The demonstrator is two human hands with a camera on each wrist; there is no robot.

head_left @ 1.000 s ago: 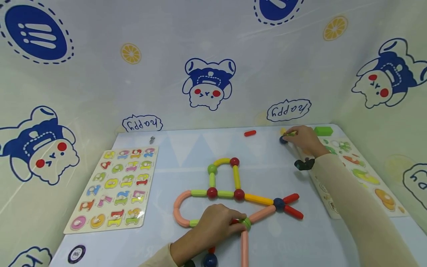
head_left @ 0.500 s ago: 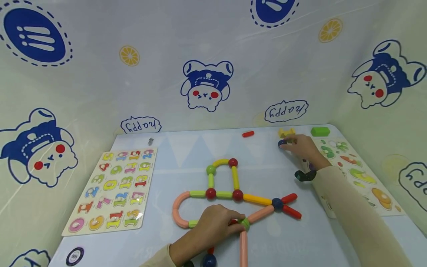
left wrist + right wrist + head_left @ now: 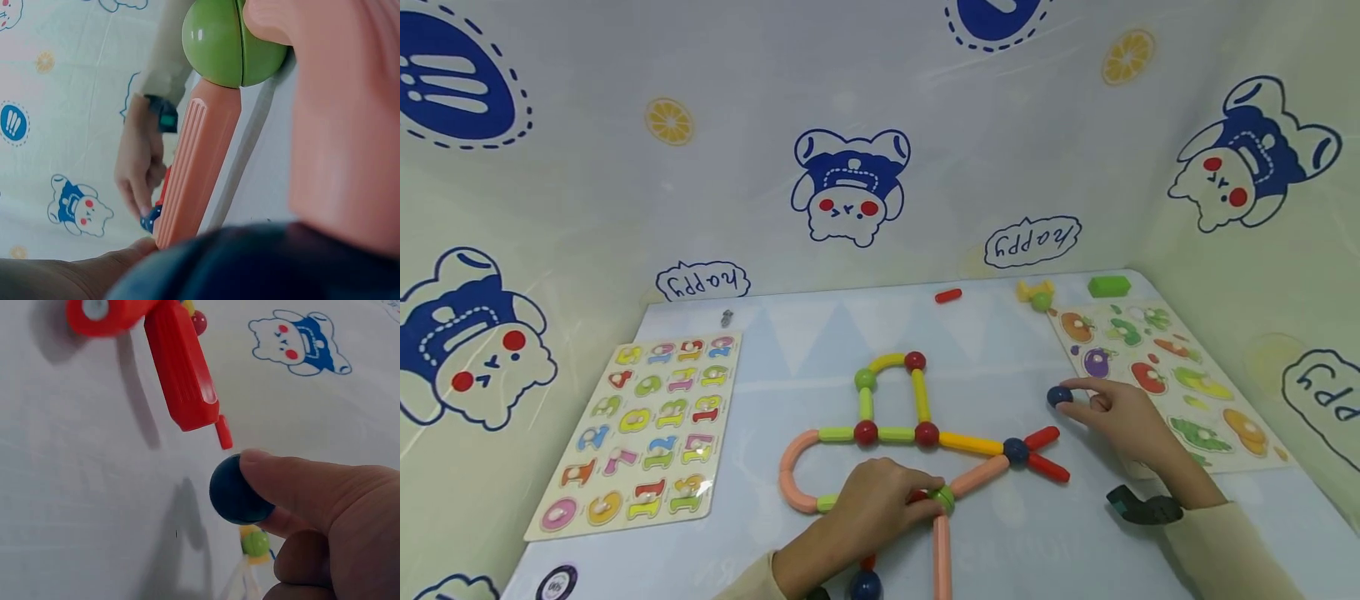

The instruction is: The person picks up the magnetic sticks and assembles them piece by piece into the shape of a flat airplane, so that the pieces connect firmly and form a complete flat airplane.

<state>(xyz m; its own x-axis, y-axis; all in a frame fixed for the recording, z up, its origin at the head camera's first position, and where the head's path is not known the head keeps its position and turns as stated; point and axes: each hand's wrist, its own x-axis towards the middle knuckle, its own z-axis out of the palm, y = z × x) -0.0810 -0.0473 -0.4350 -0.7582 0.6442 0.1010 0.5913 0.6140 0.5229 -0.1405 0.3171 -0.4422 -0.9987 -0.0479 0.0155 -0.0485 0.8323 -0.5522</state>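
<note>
My left hand (image 3: 880, 504) pinches a green ball (image 3: 946, 499) of a figure built from rods and balls. Pink rods meet that ball; one (image 3: 980, 477) leads to a blue ball (image 3: 1016, 452) bearing two red rods (image 3: 1048, 469). In the left wrist view the green ball (image 3: 212, 44) has a seam and sits at the end of a ribbed pink rod (image 3: 199, 169). To the right of the figure, my right hand (image 3: 1123, 421) holds a loose dark blue ball (image 3: 1058, 396) between thumb and forefinger. The right wrist view shows this ball (image 3: 234, 494) apart from the red rod (image 3: 182, 375).
A number puzzle board (image 3: 730, 417) lies at left, and a vegetable puzzle board (image 3: 1210, 454) at right. Along the back edge are a red rod (image 3: 948, 296), yellow pieces (image 3: 1024, 290) with a green ball (image 3: 1041, 302), and a green block (image 3: 1108, 287).
My right hand has brought the dark blue ball from the back right of the table toward me, uncovering the green ball by the yellow pieces. The left hand keeps its hold.
</note>
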